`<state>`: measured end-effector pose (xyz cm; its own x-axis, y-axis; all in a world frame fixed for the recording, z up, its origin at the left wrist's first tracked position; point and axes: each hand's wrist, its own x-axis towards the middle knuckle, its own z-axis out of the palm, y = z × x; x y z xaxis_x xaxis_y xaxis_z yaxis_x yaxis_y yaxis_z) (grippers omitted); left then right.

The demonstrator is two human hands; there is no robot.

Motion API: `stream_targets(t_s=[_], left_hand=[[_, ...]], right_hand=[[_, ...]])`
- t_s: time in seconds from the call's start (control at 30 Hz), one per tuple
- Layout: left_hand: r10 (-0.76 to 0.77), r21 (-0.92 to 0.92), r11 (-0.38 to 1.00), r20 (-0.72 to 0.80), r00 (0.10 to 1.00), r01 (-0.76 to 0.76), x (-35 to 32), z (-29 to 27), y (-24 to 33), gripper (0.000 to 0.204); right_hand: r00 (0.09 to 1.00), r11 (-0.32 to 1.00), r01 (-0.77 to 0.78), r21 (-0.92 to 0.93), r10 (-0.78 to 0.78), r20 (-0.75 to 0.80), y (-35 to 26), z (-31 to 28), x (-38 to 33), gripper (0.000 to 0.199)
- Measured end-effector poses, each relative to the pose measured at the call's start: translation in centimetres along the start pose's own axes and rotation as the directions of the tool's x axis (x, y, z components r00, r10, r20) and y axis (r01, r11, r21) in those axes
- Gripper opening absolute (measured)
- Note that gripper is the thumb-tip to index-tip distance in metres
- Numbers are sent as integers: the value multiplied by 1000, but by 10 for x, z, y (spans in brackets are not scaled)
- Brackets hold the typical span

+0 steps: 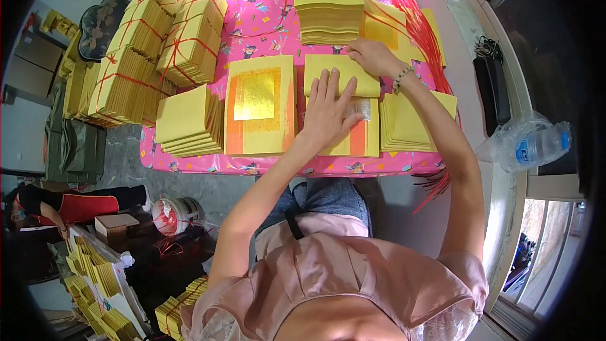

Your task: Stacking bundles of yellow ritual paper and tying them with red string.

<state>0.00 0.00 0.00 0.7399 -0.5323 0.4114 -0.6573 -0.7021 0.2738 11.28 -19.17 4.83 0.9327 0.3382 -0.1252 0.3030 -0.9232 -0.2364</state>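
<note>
In front of me lies a yellow paper sheet [328, 66], its far part folded over toward me; a silver patch and an orange strip show below the fold. My left hand [328, 106] lies on it with fingers stretched and spread. My right hand [374, 58], with a beaded bracelet at the wrist, is at the fold's far right corner, fingers curled in against the paper; its fingertips are partly hidden. Beside the left hand is a flat pile of yellow sheets with a gold square [255, 95]. Folded yellow papers [189, 117] stand at left, and more folded papers [420, 120] at right.
A tall yellow paper stack [329, 12] stands beyond my hands. Red strings [413, 12] hang at the table's right. Tied paper bundles [129, 57] fill the left. The pink patterned cloth [252, 31] covers the table. A plastic bottle [536, 148] lies by the window; another person [76, 205] is at lower left.
</note>
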Motion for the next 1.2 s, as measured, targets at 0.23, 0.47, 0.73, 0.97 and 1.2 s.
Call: stream_targets(t_s=[0.23,0.47,0.73,0.97,1.2], left_hand=[[-4,-14,1000,-4,1000,4,1,3,-2,73],[0,-7,1000,0,1000,0,1,6,-2,71],[-4,-1,1000,34,999,4,2,4,-1,69],[8,28,1000,69,998,-9,2,6,-2,64],[13,9,1000,33,999,-13,0,9,-2,61]], right_hand=[[990,971,135,199,-125,-59,4,17,12,25],[987,975,152,163,-141,-76,6,18,12,22],[990,979,137,151,-137,-11,3,16,18,23],[992,985,127,114,-127,-7,2,16,17,23],[994,988,106,115,-108,12,-4,13,15,23]])
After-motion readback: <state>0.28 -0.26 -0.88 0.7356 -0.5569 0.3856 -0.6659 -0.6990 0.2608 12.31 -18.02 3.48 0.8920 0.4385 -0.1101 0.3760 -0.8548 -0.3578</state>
